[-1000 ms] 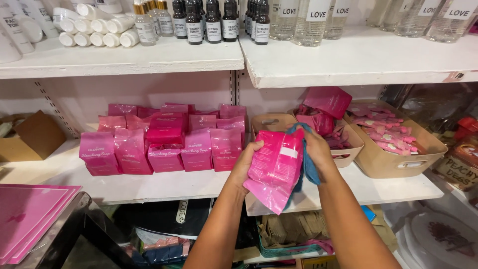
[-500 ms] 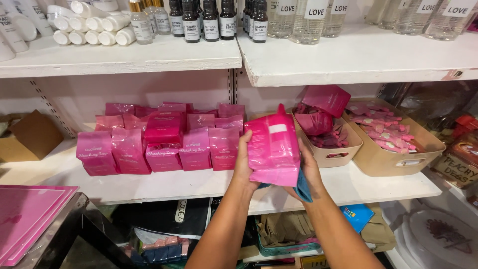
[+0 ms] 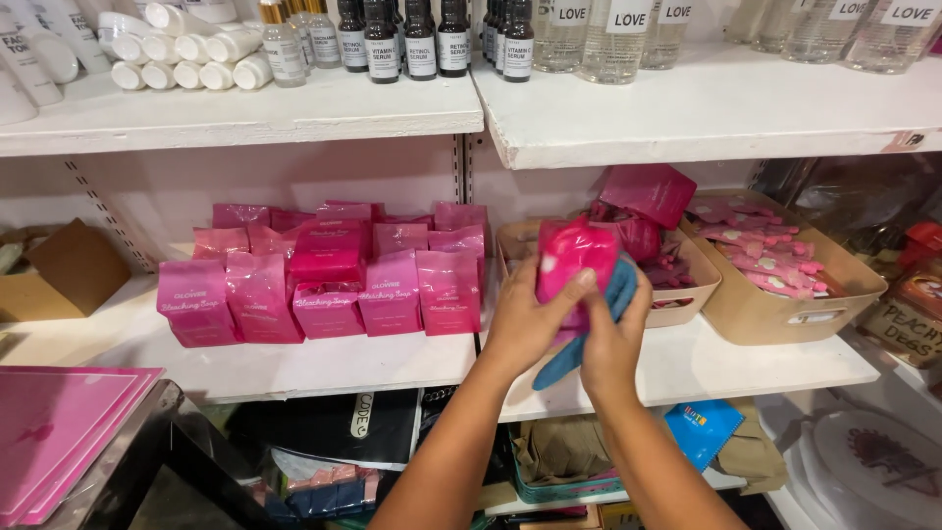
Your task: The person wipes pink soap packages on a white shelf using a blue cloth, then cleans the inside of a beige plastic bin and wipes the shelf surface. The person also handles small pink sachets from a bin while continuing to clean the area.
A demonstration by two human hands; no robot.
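My left hand (image 3: 525,319) grips a pink pouch (image 3: 572,257); my right hand (image 3: 610,344) presses a blue cloth (image 3: 589,329) against it, near the tan bins (image 3: 785,319).

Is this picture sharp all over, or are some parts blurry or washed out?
In the head view, the pink pouch and blue cloth in the left hand and right hand look smeared by motion; the shelved pink packets are crisp; the white upper shelf is brightly lit, nearly washed out.
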